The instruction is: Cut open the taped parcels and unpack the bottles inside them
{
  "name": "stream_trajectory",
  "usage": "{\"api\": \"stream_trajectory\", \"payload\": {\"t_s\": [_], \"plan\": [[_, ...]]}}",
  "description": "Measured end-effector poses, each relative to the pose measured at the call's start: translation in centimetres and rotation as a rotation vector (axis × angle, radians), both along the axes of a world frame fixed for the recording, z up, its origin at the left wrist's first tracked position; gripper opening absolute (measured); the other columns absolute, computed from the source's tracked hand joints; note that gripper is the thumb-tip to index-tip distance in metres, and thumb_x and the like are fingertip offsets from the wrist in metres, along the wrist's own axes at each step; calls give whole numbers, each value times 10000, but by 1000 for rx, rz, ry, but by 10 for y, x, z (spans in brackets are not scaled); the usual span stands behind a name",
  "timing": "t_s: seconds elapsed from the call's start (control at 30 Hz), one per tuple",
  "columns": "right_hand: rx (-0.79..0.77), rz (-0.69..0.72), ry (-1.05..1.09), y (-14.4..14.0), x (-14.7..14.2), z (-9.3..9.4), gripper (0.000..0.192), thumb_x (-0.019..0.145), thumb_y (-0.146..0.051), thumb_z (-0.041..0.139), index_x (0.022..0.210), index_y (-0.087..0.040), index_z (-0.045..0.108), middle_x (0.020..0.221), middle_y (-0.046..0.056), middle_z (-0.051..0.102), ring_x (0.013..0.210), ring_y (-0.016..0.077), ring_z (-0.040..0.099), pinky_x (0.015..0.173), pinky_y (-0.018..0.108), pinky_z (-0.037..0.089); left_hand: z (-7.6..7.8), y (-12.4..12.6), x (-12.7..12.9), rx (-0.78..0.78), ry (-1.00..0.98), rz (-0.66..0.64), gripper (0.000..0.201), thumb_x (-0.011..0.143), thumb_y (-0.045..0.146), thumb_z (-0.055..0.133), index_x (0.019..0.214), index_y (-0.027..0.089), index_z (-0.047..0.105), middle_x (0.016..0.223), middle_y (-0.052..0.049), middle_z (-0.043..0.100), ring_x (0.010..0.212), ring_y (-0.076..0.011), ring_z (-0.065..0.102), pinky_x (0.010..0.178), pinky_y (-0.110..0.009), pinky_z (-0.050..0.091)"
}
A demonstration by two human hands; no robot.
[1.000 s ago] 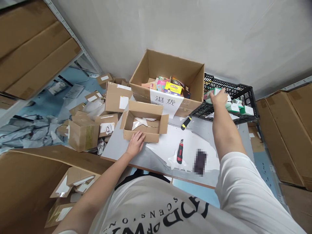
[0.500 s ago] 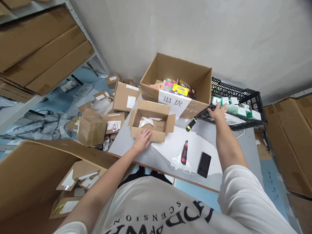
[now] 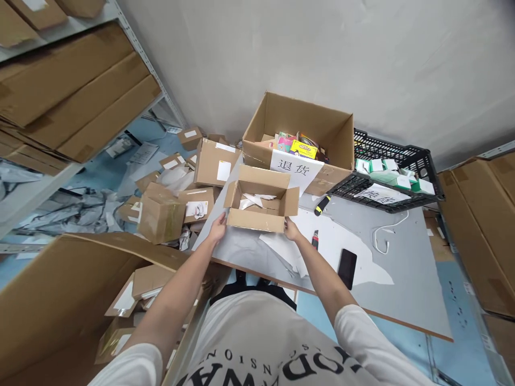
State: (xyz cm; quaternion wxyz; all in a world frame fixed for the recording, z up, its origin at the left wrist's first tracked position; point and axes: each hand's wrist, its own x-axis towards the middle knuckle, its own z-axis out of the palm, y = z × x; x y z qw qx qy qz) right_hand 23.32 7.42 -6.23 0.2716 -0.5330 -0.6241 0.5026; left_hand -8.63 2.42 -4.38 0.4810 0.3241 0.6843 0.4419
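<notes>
1. A person at a grey table [image 3: 402, 289] grips a small open carton [image 3: 261, 206] with both hands, one at each near corner; the carton sits at the table's left near edge.
2. The left hand [image 3: 218, 228] clasps the carton's near left corner, fingers pressed against the cardboard.
3. The right hand [image 3: 290, 229] holds the near right corner, fingers curled onto the side wall.
4. White paper scraps lie inside the carton, its flaps standing open.
5. Just behind it stands a large box [image 3: 300, 140] bearing a white label and filled with colourful packs.
6. To the right of the large box, a black crate [image 3: 418, 161] holds green and white packs.
7. A knife [image 3: 315, 239], a phone [image 3: 347, 261], a yellow-tipped tool [image 3: 322, 205] and a white cable [image 3: 382, 238] lie on the table right of the carton.
8. Sealed parcels [image 3: 161, 214] are heaped on the floor to the left, below a shelf [image 3: 80, 96] of flat cardboard.
</notes>
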Motion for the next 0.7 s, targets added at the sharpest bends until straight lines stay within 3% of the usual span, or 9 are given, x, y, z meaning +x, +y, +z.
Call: {"api": "stream_trajectory", "payload": {"t_s": [0.1, 0.2, 0.4, 0.53, 0.7], "plan": [[12, 46, 32, -2, -10, -2, 651, 606, -236, 705, 1220, -185, 493, 1167, 136, 633, 1046, 284, 614, 929, 463, 486, -4, 8, 3, 81, -131, -90, 696, 649, 185, 715, 1310, 139, 502, 1312, -143, 566, 1253, -263, 497, 1085, -406, 347], [29, -4, 10, -1, -16, -2, 685, 593, -302, 742, 1217, -182, 485, 1195, 139, 618, 1087, 290, 594, 958, 481, 457, -6, 18, 8, 181, -187, -172, 617, 628, 151, 708, 1228, 129, 563, 1206, -122, 642, 1182, -255, 557, 1057, -412, 381], [52, -25, 5, -11, -42, 5, 509, 631, -332, 695, 1103, -193, 563, 1159, 130, 642, 1085, 307, 591, 971, 496, 435, -12, 15, -13, 279, -135, -108, 551, 606, 81, 657, 1147, 166, 597, 1152, -77, 666, 1134, -230, 583, 1039, -389, 401], [73, 3, 51, -11, -89, 17, 429, 665, -294, 647, 1076, -200, 568, 1158, 114, 644, 1068, 285, 601, 963, 471, 449, -12, -9, -54, 375, -45, 37, 516, 594, 84, 651, 1098, 184, 607, 1092, -69, 683, 1075, -223, 611, 1007, -380, 436], [90, 179, 96, 17, -186, 37, 544, 619, -217, 688, 1142, -179, 542, 1140, 97, 644, 1035, 259, 602, 961, 452, 457, -11, -42, -119, 403, 21, 279, 451, 618, 163, 694, 1059, 172, 602, 1120, -98, 664, 1080, -239, 609, 1012, -412, 436]]}}
